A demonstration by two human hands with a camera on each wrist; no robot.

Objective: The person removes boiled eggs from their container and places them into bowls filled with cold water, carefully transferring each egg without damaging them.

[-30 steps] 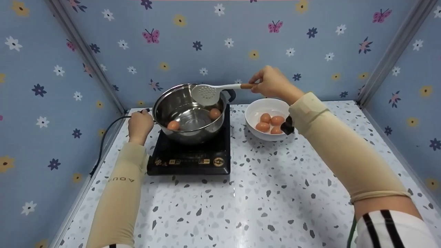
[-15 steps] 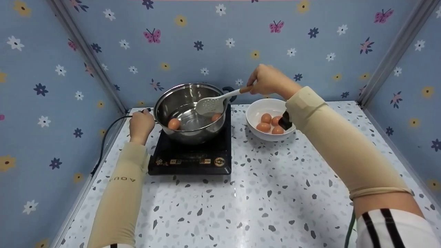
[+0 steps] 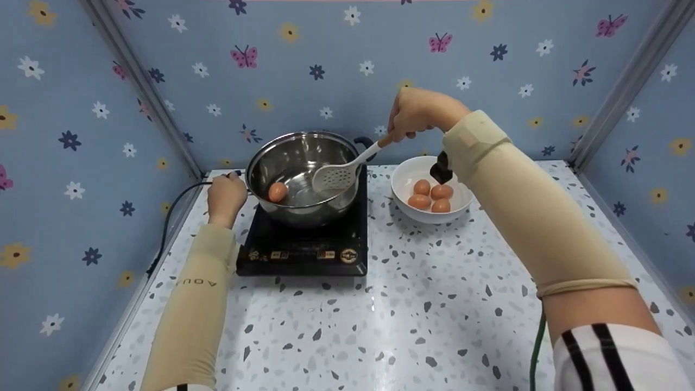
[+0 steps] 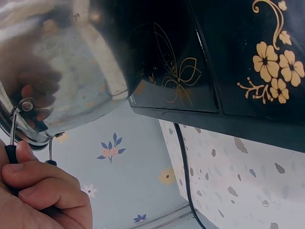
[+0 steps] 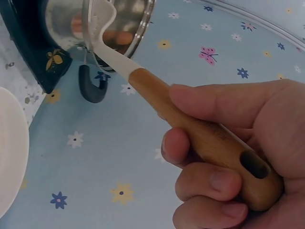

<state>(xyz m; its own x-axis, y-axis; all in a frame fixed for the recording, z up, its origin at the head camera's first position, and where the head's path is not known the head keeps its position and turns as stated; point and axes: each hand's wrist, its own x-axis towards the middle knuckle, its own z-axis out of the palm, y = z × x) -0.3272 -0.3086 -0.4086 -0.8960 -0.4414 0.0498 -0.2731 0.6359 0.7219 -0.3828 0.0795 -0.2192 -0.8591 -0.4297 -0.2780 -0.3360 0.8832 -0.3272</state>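
My left hand (image 3: pixel 227 195) grips the black side handle (image 4: pixel 10 153) of a steel pot (image 3: pixel 304 216). In my right hand (image 3: pixel 421 111) is a slotted spoon with a wooden handle (image 5: pixel 157 93); fingers and thumb wrap round the wood. The spoon's pale perforated head (image 3: pixel 334 178) is tilted down inside the pot, on its right side. A brown egg (image 3: pixel 278 191) lies at the pot's left side; the spoon head hides the spot where another egg showed before. Clear liquid seems to cover the pot's bottom.
The pot stands on a black induction cooker (image 3: pixel 302 260), whose cord (image 3: pixel 168 217) runs off left. To the right, a white bowl (image 3: pixel 431 217) holds several brown eggs (image 3: pixel 419 202). A flower-patterned wall (image 3: pixel 347 70) closes the back of the speckled table (image 3: pixel 304 326).
The spoon head has gone from above the pot's rim down into it, and its handle now slants more steeply. The right-hand egg has dropped from sight. My left hand keeps its hold.
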